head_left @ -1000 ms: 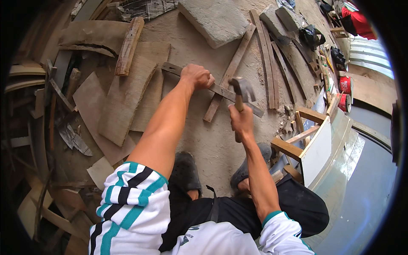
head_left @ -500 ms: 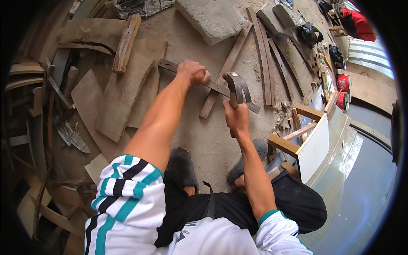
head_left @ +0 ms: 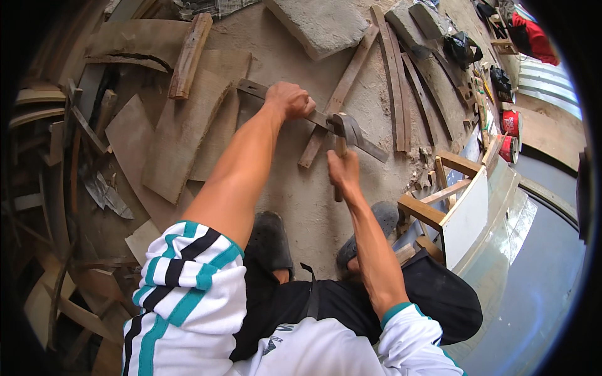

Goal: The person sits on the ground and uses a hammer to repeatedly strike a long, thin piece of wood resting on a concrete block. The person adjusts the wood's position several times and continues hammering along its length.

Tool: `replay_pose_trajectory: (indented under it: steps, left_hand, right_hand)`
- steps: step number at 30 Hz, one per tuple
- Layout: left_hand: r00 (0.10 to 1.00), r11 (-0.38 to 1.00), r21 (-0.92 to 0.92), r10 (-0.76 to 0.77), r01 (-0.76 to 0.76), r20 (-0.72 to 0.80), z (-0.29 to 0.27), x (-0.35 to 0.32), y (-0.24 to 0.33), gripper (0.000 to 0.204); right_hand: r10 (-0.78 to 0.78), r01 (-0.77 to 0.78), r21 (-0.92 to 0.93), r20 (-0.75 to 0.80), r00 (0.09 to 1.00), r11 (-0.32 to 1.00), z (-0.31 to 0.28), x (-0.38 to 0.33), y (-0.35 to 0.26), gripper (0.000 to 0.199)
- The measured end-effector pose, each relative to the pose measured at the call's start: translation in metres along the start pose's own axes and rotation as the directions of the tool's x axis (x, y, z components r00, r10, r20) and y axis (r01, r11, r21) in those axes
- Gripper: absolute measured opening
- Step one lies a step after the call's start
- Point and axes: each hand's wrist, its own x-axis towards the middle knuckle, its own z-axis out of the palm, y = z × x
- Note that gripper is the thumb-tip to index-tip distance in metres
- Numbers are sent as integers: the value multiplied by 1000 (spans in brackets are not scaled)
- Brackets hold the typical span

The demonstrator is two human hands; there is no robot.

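Note:
My left hand (head_left: 290,101) is closed around a narrow wooden strip (head_left: 251,88), which slants from upper left to lower right above the floor. In my right hand (head_left: 343,170) is a claw hammer (head_left: 347,130), gripped by its wooden handle. The hammer's head is over the strip, right of my left hand; whether it touches the wood I cannot tell. A second wooden strip (head_left: 348,75) crosses under the first. Any nail at the crossing is hidden by the hammer head.
Boards (head_left: 182,135) and scrap wood lie at the left. A concrete slab (head_left: 320,25) and long strips (head_left: 393,81) are ahead. To the right stand a wooden frame (head_left: 461,164), a glass sheet (head_left: 495,244) and red cans (head_left: 511,123). My shoes (head_left: 271,241) rest on the floor.
The hammer head has come down toward the strip, and my right hand has lowered slightly. My left hand keeps its hold on the strip. The whole view has shifted a little.

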Motion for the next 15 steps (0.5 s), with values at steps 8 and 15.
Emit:
replay_pose_trajectory:
  steps: [8,15]
  left_hand:
    - [999,999,20,-28,28,15,-5,-1,-3,45]
    - [1000,1000,9,-14,14,7,-3,-1,-5,45]
  right_hand:
    - [-78,77,-30,-29,997,997,-8,-3,-3,27]
    - [-246,246,-21,-162,956,969,-12,2,-42,20]
